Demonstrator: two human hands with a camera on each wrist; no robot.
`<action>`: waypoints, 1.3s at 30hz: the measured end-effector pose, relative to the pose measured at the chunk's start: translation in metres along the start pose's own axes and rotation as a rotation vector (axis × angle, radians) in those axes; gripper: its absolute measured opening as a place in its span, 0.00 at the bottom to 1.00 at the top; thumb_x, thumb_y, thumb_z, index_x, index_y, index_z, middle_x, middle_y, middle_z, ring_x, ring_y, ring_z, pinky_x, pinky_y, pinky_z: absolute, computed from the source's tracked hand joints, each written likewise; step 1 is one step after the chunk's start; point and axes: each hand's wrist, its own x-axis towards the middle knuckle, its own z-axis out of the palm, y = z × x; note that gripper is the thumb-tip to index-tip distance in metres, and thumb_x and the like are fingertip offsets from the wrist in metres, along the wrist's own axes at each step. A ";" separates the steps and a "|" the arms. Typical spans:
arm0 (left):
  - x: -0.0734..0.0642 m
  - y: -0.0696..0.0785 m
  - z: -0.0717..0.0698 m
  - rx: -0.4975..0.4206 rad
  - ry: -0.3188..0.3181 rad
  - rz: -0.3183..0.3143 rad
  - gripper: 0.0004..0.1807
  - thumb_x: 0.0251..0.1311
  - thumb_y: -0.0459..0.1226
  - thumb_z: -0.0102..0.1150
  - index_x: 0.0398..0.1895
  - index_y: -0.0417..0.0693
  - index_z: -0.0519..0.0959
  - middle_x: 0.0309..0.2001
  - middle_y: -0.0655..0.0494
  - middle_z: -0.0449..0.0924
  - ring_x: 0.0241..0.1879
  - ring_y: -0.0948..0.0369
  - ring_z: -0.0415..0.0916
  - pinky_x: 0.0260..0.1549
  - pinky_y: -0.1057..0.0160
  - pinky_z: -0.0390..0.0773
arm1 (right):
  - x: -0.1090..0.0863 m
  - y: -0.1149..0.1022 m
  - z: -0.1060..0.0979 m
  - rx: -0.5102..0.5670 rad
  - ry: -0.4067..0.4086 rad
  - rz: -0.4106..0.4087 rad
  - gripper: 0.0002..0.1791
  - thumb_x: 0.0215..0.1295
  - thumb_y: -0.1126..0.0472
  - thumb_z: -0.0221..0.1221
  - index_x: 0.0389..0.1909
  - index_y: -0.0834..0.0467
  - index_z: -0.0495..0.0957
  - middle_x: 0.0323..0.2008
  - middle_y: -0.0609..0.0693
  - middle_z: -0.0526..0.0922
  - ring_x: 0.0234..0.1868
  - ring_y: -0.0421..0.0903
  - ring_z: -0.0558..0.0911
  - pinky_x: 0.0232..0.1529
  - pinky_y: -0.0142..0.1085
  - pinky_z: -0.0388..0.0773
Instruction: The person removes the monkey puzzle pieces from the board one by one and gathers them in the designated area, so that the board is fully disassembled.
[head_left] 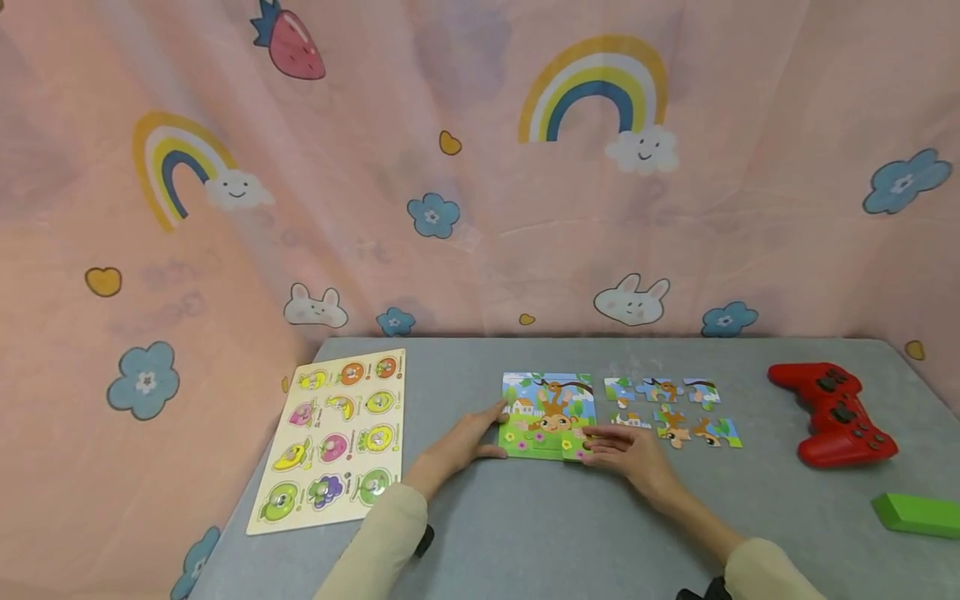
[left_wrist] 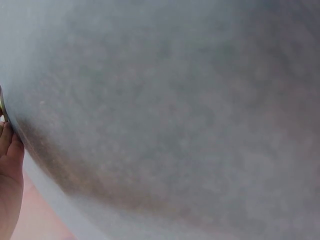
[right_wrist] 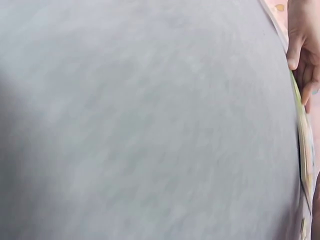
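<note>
A square jigsaw puzzle [head_left: 551, 408] with a monkey, a house and flowers lies in its tray near the table's middle. My left hand [head_left: 465, 442] rests against the tray's left side, fingers along the edge and thumb by the near-left corner. At the near-right corner, my right hand [head_left: 630, 457] pinches a green puzzle piece [head_left: 572, 447] with flowers, which sits slightly out of line with the picture. Fingers of the left hand [left_wrist: 10, 160] show at the left wrist view's edge. In the right wrist view, the right hand [right_wrist: 306, 55] has its thumb at a green edge.
Right of the tray lie several loose puzzle pieces [head_left: 662, 390] in two rows. Farther right are a red game controller [head_left: 836, 414] and a green block [head_left: 918, 514]. A fruit peg board [head_left: 352, 425] lies at the left. A patterned pink curtain [head_left: 480, 275] hangs behind the table.
</note>
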 end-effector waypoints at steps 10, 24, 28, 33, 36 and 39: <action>-0.001 0.001 -0.001 0.003 0.011 0.023 0.44 0.57 0.39 0.64 0.72 0.31 0.53 0.61 0.47 0.74 0.66 0.51 0.64 0.65 0.54 0.63 | -0.010 0.005 -0.020 -0.013 -0.008 -0.009 0.26 0.53 0.72 0.67 0.53 0.77 0.73 0.51 0.71 0.77 0.44 0.37 0.83 0.44 0.33 0.81; 0.000 -0.002 0.001 -0.001 0.013 0.034 0.43 0.58 0.40 0.63 0.71 0.30 0.54 0.61 0.47 0.74 0.65 0.51 0.65 0.64 0.54 0.64 | -0.025 0.010 -0.047 -0.091 0.013 0.034 0.26 0.54 0.71 0.67 0.53 0.77 0.74 0.51 0.72 0.77 0.43 0.36 0.83 0.43 0.32 0.81; 0.000 -0.002 0.001 -0.005 0.008 0.022 0.43 0.58 0.40 0.63 0.71 0.30 0.54 0.61 0.46 0.74 0.66 0.51 0.64 0.65 0.53 0.63 | -0.027 0.010 -0.052 -0.135 0.050 0.066 0.27 0.51 0.69 0.69 0.52 0.74 0.76 0.49 0.68 0.80 0.42 0.35 0.84 0.42 0.31 0.81; -0.002 -0.003 0.000 0.005 0.027 0.071 0.43 0.59 0.42 0.62 0.70 0.29 0.54 0.60 0.45 0.75 0.65 0.50 0.65 0.64 0.54 0.64 | -0.029 0.011 -0.058 -0.137 0.043 0.048 0.25 0.52 0.70 0.68 0.52 0.76 0.76 0.50 0.69 0.79 0.42 0.36 0.84 0.42 0.33 0.82; -0.001 -0.003 0.001 0.010 0.023 0.063 0.43 0.59 0.43 0.62 0.71 0.29 0.54 0.60 0.45 0.74 0.65 0.50 0.65 0.64 0.54 0.64 | -0.031 0.013 -0.060 -0.162 0.034 0.012 0.24 0.51 0.70 0.68 0.50 0.75 0.77 0.49 0.70 0.79 0.43 0.34 0.83 0.42 0.32 0.81; 0.000 -0.002 0.001 0.000 0.004 0.018 0.44 0.59 0.41 0.63 0.71 0.31 0.54 0.61 0.46 0.74 0.66 0.51 0.64 0.65 0.53 0.62 | -0.032 0.014 -0.060 -0.209 0.038 -0.021 0.23 0.49 0.70 0.70 0.48 0.72 0.80 0.48 0.68 0.80 0.44 0.31 0.82 0.43 0.30 0.80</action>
